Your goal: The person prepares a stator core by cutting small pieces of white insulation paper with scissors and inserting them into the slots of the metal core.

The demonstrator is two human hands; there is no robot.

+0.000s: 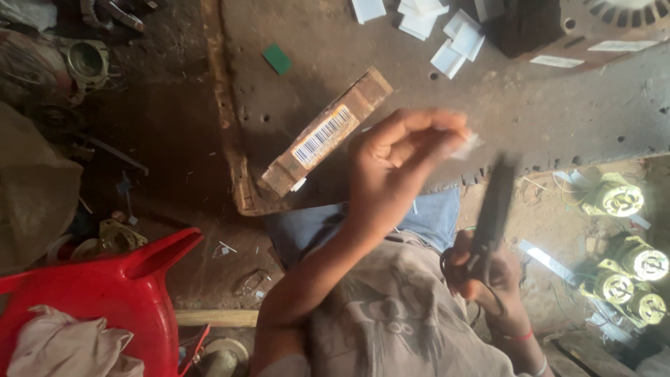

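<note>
Left hand point(398, 164) pinches a white paper slip point(466, 145) above the desk's near edge; right hand's point(488, 269) fingers, closed around black scissors point(492, 216), apparently mid-trimming. Blades must next meet the slip.

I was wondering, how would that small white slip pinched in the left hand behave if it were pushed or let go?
The white slip looks thin and flat, like the cut white pieces on the bench, so it is probably very light and bendy. Fingertips of the left hand alone hold it, so it would likely flutter down. It is blurred here, so stiffness is uncertain.
</note>
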